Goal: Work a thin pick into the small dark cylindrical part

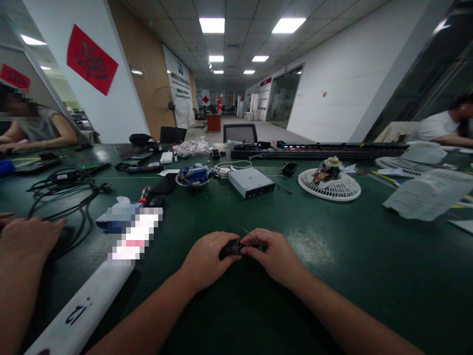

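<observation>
Just in front of me, over the green table point(221, 212), my left hand point(207, 257) is closed around a small black cylindrical part point(232, 247). My right hand point(274, 254) meets it from the other side, thumb and fingers pinched at the part's end. A thin dark rod point(251, 235) sticks up from between the right fingers; its kind is too small to tell. The fingers cover much of the black part.
Beyond my hands lie a grey disc drive point(251, 182), a metal bowl point(192, 184) of blue items and a white fan grille point(328, 190) with a motor. Left are a co-worker's hand point(31, 239), black cables point(79, 207) and a long white object point(81, 305).
</observation>
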`<state>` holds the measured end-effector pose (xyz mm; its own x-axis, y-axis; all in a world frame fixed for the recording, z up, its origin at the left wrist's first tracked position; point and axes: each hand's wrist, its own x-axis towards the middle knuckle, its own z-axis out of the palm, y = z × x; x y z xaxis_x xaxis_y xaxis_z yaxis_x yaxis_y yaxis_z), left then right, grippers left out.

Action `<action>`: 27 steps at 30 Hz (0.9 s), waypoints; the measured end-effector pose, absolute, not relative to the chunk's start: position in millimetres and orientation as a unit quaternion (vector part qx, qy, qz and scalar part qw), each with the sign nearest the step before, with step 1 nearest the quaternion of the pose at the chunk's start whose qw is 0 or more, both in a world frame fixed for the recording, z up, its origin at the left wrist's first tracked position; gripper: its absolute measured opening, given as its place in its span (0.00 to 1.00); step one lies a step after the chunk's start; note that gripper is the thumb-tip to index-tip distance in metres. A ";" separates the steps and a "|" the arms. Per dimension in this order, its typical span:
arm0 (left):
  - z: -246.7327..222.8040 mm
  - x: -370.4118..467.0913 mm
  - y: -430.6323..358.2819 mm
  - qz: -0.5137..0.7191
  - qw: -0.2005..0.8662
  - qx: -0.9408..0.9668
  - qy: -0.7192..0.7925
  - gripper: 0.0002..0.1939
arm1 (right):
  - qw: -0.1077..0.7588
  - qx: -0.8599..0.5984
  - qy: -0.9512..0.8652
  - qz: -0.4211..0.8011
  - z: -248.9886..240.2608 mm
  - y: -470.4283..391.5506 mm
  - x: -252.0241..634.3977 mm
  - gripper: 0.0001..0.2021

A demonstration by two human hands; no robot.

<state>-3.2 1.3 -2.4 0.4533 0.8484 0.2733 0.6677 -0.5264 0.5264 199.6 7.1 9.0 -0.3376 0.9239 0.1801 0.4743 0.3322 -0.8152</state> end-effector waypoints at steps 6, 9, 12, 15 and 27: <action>-0.8 -3.1 -0.8 0.237 0.165 0.867 0.406 0.17 | 0.329 -0.493 -0.735 0.330 6.0 9.1 198.9 0.03; 1.8 -2.4 -2.0 0.236 0.160 0.881 0.378 0.16 | 0.317 -0.497 -0.691 0.419 1.6 12.0 200.0 0.06; 4.0 -1.6 -3.3 0.239 0.155 0.886 0.366 0.16 | 0.309 -0.478 -0.662 0.488 -0.8 13.9 200.7 0.08; 3.1 -1.0 -3.9 0.249 0.151 0.879 0.378 0.17 | 0.319 -0.456 -0.653 0.513 0.2 14.0 200.8 0.09; -4.1 -6.3 4.0 0.328 0.147 0.779 0.514 0.16 | 0.309 -0.443 -0.818 0.199 17.9 12.3 216.8 0.08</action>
<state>-6.3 4.0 -4.1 0.2560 0.8974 0.3593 0.7041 -0.4278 0.5668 216.8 12.3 17.9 -0.4172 0.8470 0.3295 0.6008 0.5291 -0.5992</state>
